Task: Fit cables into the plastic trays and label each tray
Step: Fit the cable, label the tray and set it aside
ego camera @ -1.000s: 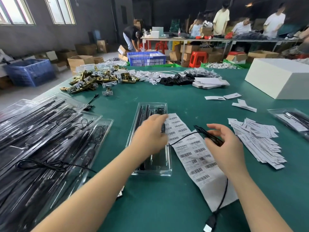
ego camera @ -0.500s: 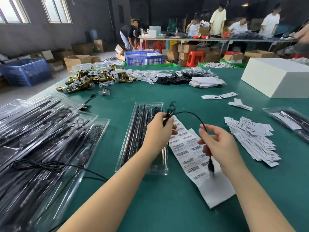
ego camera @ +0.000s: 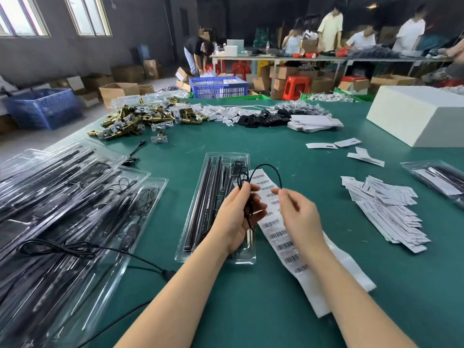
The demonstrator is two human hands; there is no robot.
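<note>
A thin black cable [ego camera: 261, 169] arcs in loops above the table, held by both hands. My left hand [ego camera: 237, 217] grips the coiled bundle, palm up, over a clear plastic tray [ego camera: 190, 237] that holds long black rods. My right hand [ego camera: 298, 212] pinches the cable's other end between thumb and fingers. Under the hands lies a white strip of barcode labels [ego camera: 283, 244], running from the tray's right side toward me.
Filled clear trays [ego camera: 62, 209] are stacked at the left, with a loose black cable [ego camera: 82, 248] across them. White paper tags [ego camera: 386, 209] lie at the right, another filled tray [ego camera: 437, 177] beyond them. Brass hardware [ego camera: 135, 119] and a white box [ego camera: 416, 114] sit farther back. People work at distant tables.
Both hands have come closer together and lifted the cable off the label strip. The cable is wound into tighter loops in my left hand, and its plug end no longer hangs below my right hand.
</note>
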